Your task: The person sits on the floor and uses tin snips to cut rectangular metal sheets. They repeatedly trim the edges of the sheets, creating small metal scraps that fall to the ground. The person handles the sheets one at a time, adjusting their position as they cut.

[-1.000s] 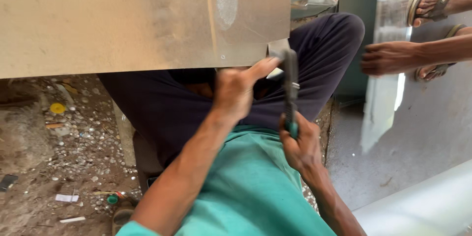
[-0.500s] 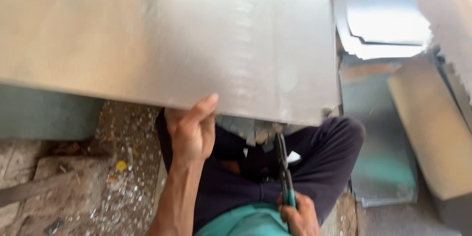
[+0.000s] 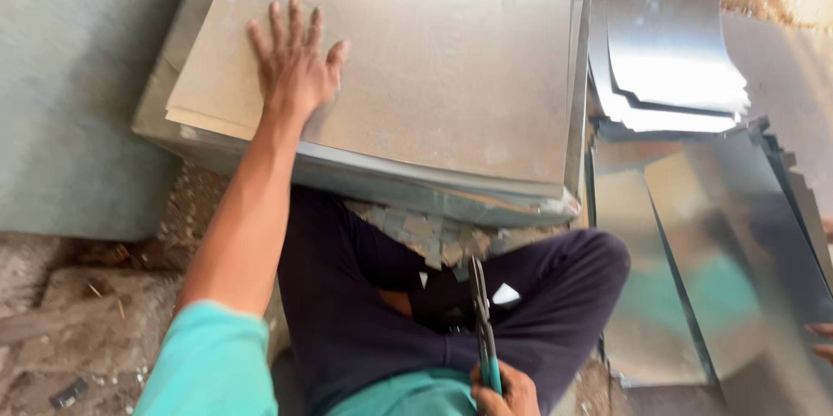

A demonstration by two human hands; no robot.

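My left hand lies flat, fingers spread, on the top sheet of a stack of grey metal sheets in front of my crossed legs. Low in the view, my right hand grips the green handle of a pair of tin snips. Its closed blades point away from me over my dark trousers. Small metal offcuts lie between my legs and the stack.
More shiny curved metal sheets are piled at the upper right, and larger sheets lie on the floor at the right. Another person's fingertips show at the right edge. Rough concrete floor with debris is at the left.
The sheet my left hand held up by its edge now lies on the stack, and that hand has moved onto it, palm down. The right hand keeps the snips.
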